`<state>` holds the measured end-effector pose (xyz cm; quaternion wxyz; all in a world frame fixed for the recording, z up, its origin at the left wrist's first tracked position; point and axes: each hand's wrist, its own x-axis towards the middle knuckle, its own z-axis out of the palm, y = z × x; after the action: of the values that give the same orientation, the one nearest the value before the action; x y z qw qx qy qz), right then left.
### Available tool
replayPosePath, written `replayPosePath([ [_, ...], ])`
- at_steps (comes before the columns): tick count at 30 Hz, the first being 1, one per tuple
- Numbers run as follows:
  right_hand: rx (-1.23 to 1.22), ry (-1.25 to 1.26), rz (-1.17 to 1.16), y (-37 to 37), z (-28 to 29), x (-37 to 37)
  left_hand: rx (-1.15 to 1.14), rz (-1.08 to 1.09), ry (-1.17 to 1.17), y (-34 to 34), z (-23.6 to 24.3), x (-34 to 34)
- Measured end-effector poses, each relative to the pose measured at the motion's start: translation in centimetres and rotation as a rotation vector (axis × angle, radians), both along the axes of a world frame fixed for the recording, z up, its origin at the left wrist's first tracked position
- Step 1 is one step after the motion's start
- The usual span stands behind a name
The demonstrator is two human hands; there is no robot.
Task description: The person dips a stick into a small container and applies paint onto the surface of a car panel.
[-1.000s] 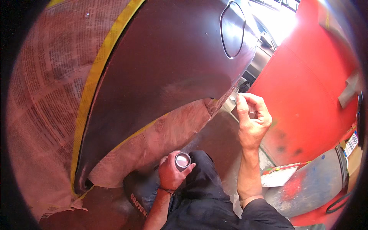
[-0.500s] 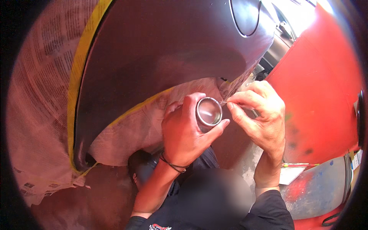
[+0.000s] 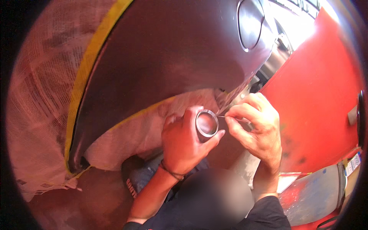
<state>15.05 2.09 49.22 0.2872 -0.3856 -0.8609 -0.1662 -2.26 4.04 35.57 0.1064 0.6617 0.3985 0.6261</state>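
Wrapped round a small round metal cup [image 3: 207,136], my left hand [image 3: 180,147] holds it with its mouth facing up toward me. The inside of the cup looks dark and shiny; what it contains cannot be made out for sure. A thin wire-like piece [image 3: 221,116] is pinched between the thumb and forefinger of my right hand [image 3: 256,128], and its far end meets the cup's right rim. Beyond both hands is a dark, smooth car body panel [image 3: 165,53] with a rounded flap [image 3: 250,25] at its upper right.
Yellow masking tape [image 3: 85,73] edges the panel, and newsprint sheeting [image 3: 42,103] covers the area left of it. A large red panel [image 3: 310,99] stands at the right. Below that is a grey curved piece [image 3: 314,195] spotted with paint.
The view has shifted, so the dark panel sits lower and further right. Both hands appear slightly lower, and keep the same hold on the cup and the thin piece.
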Motion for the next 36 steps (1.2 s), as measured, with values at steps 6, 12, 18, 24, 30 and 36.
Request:
replayPosePath([
  [6,-0.025,0.215,0.266,3.7,2.0,1.9,-0.177,-0.031,0.036,-1.9,-6.4,-0.1],
  [12,0.111,0.111,0.263,7.4,3.0,0.7,-0.320,-0.081,0.049,-3.3,-17.0,1.8],
  [18,0.168,0.063,0.225,8.2,2.5,0.0,-0.383,-0.099,0.060,-3.8,-19.6,2.5],
  [24,0.215,0.002,0.230,8.1,3.9,-0.7,-0.398,-0.081,0.042,-3.5,-19.5,2.2],
  [30,0.236,0.046,0.250,8.2,4.4,-1.4,-0.384,-0.052,0.035,-3.3,-20.0,1.7],
  [36,0.226,0.043,0.196,7.9,2.6,-0.1,-0.433,-0.054,0.037,-3.3,-20.9,1.5],
])
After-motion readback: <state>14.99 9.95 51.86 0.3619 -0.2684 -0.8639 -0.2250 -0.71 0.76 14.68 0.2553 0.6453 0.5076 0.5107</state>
